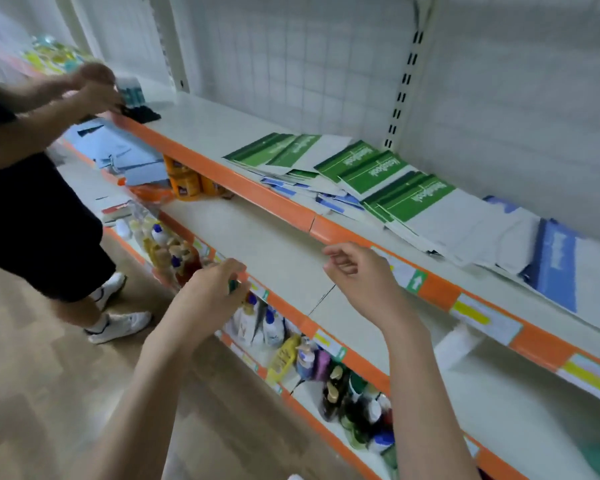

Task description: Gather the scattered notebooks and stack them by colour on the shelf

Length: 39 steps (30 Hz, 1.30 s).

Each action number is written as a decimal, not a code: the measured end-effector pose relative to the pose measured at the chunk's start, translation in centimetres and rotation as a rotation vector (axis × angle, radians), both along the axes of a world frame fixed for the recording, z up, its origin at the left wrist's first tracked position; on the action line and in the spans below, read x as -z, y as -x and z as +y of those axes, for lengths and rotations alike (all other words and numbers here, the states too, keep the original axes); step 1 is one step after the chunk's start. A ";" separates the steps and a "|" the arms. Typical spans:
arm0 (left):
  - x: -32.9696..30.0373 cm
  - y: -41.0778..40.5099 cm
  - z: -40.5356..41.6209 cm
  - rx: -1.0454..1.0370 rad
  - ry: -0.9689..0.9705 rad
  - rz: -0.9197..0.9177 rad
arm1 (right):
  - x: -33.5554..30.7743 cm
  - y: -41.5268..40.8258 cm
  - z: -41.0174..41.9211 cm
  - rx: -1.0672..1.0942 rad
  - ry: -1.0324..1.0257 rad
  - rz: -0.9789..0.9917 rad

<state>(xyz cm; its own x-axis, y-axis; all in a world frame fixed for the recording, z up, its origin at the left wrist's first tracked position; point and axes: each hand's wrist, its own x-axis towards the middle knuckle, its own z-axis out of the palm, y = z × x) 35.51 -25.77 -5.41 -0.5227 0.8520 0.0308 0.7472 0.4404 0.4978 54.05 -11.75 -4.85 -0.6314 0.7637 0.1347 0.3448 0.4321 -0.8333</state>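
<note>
- The green notebooks (368, 168) on the upper shelf carry the white script word "Notebook" on their covers.
- The blue notebook (555, 261) has white lettering, too blurred to read.
- A green shelf-edge tag (414, 281) shows a white arrow.

Green notebooks (371, 171) and blue notebooks (551, 265) lie scattered on the upper shelf (222, 133). Both the left hand (219, 289) and the right hand (357, 271) hover loosely curled in front of the shelves, the left blurred. Another person (32, 202) stands at left.

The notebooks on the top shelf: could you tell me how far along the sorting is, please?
Nothing looks sorted yet: the green notebooks lie fanned over blue ones, and another blue notebook sits apart on the top shelf. The right hand holds nothing; the left hand pinches something small and green. All gathering and stacking remains.
</note>
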 end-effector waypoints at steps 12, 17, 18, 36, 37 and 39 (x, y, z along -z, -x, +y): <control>-3.3 0.7 15.5 0.295 -0.214 -0.037 | -3.0 -2.2 8.0 0.325 -0.037 0.098; -3.8 1.2 20.2 0.362 -0.325 -0.064 | -3.0 -2.7 9.6 0.453 -0.064 0.098; -3.9 1.4 21.1 0.382 -0.331 -0.064 | -3.0 -2.6 9.9 0.477 -0.064 0.095; -4.1 1.9 33.4 0.862 -0.219 0.066 | -3.0 5.1 17.3 0.966 -0.070 -0.623; -4.0 1.6 33.6 0.866 -0.203 0.094 | -3.1 5.5 17.5 0.980 -0.056 -0.639; -3.8 1.0 33.8 0.871 -0.172 0.132 | -3.4 5.9 17.8 0.998 -0.036 -0.623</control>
<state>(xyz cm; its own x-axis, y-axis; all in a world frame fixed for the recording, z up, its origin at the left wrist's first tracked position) 34.50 7.99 -1.58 0.3233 0.9229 0.2091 0.8374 -0.3819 0.3910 48.16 6.05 -1.49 0.2797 0.9590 0.0457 0.8872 -0.2400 -0.3940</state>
